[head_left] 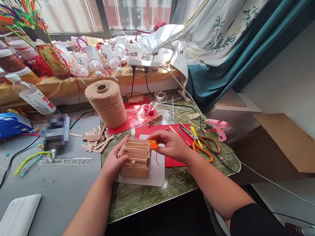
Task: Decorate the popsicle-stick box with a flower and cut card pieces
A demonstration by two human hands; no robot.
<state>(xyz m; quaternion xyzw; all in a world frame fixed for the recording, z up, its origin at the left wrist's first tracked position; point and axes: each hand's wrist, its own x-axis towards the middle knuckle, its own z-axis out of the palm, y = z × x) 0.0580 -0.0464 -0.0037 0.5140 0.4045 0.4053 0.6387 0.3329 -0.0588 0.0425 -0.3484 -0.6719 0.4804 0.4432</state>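
My left hand point(114, 163) is closed on the left side of a small craft-stick box point(135, 169), its thumb lying over the top edge. Slats run across the box's upper face, and its lower wall looks wrapped in twine. At the box's right upper corner, my right hand point(171, 146) pinches an orange flower-like ornament point(153, 144) with a yellow middle. A thin orange strand dangles below it. Whether the ornament touches the box I cannot tell. Under the box lies a white sheet point(156, 176), partly over red felt point(177, 161).
Scissors point(199, 139) and a pink glue gun point(219, 126) lie to the right. Behind stand a big twine spool point(108, 105) and a pile of craft sticks point(96, 139). A power strip point(143, 63) sits on the crowded sill, its cables trailing down. A cardboard box point(300, 145) is at right.
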